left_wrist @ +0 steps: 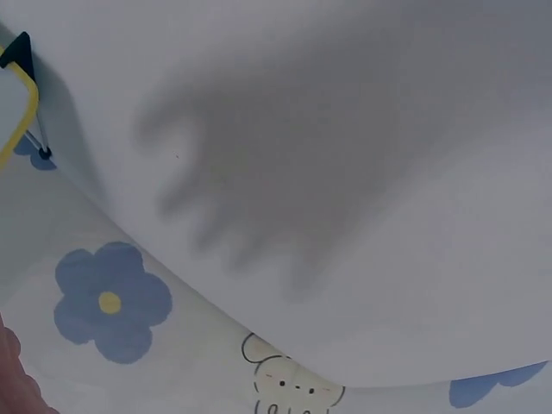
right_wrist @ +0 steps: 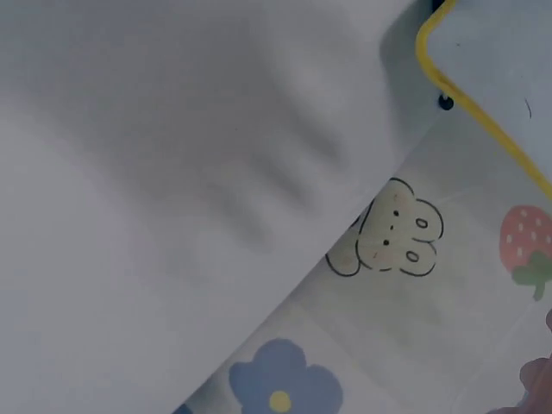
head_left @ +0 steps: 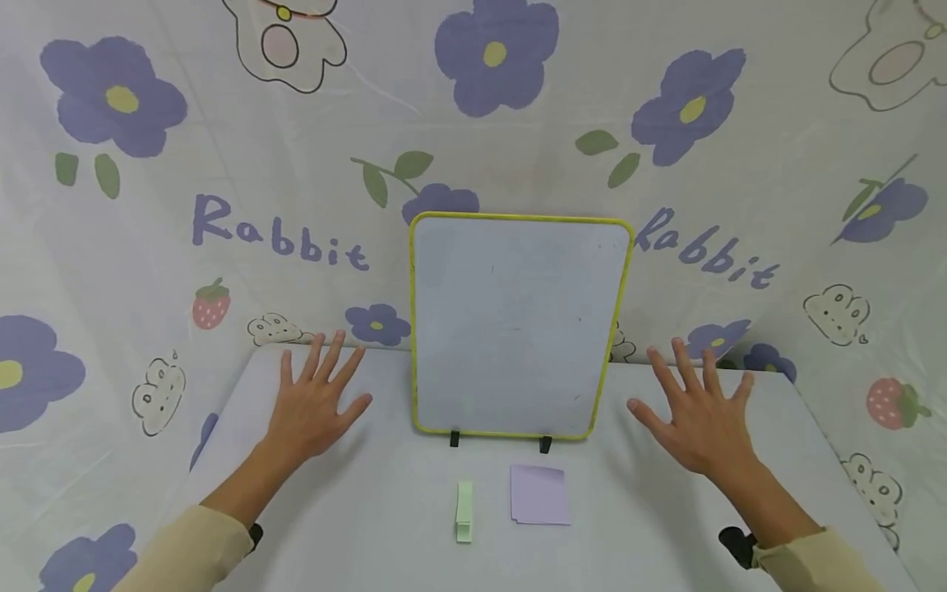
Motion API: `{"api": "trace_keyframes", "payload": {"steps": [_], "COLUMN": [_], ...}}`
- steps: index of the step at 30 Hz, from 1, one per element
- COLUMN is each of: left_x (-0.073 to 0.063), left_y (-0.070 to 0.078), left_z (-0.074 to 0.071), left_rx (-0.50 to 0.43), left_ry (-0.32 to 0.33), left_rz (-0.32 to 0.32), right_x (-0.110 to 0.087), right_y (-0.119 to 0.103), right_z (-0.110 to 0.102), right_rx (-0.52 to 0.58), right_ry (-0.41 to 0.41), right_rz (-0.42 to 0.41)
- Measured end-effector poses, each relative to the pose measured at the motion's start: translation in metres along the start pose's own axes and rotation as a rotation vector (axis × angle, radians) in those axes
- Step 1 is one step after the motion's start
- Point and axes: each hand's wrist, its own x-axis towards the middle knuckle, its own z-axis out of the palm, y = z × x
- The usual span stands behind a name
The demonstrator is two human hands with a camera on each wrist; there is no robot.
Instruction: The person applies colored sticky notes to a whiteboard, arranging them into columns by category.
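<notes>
Both hands hover over the white table with fingers spread and backs up, holding nothing. My left hand (head_left: 314, 411) is left of a whiteboard (head_left: 518, 329) with a yellow frame, and my right hand (head_left: 703, 423) is to its right. In front of the board lie a pale green strip of paper (head_left: 464, 501), folded up at its near end, and a square stack of purple sticky notes (head_left: 540, 495). In the left wrist view, the hand's shadow falls on the tabletop, with a bit of hand (left_wrist: 19, 379) at the lower left corner.
The whiteboard stands upright on small black feet (head_left: 545, 445) towards the back of the table (head_left: 385, 526). Behind and beside the table hangs a white curtain (head_left: 518, 156) printed with purple flowers, rabbits and strawberries. Dark straps (head_left: 738, 546) show at the wrists.
</notes>
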Motion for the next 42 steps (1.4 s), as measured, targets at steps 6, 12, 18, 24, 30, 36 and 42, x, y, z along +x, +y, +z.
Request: {"api": "trace_keyframes", "payload": {"steps": [6,12,18,24,30,36,42], "left_x": [-0.001,-0.002,-0.005,-0.010,-0.015,-0.020,-0.022], "left_y": [0.016,0.034,0.054,0.076,0.096,0.113,0.127], "left_z": [-0.003,-0.004,-0.002,0.004,0.011,0.018,0.025], "left_rx": [-0.017,-0.054,-0.089,-0.122,-0.166,-0.198,-0.200], "left_ry": [0.075,0.076,0.095,0.100,0.068,-0.057,-0.159], "left_rz": [0.094,0.160,0.233,0.302,0.363,0.421,0.493], "right_x": [-0.003,-0.008,-0.013,-0.021,-0.027,-0.036,-0.042], "right_y": [-0.011,-0.025,-0.038,-0.050,-0.061,-0.070,-0.079], "right_z": [-0.001,-0.002,0.000,0.006,0.015,0.026,0.039], "right_rx": [0.000,0.021,0.050,0.096,0.171,0.344,0.590], "right_ry": [0.018,0.032,0.008,0.013,0.019,0.003,-0.069], "right_rz": [-0.051,-0.105,-0.137,-0.198,-0.262,-0.323,-0.306]}}
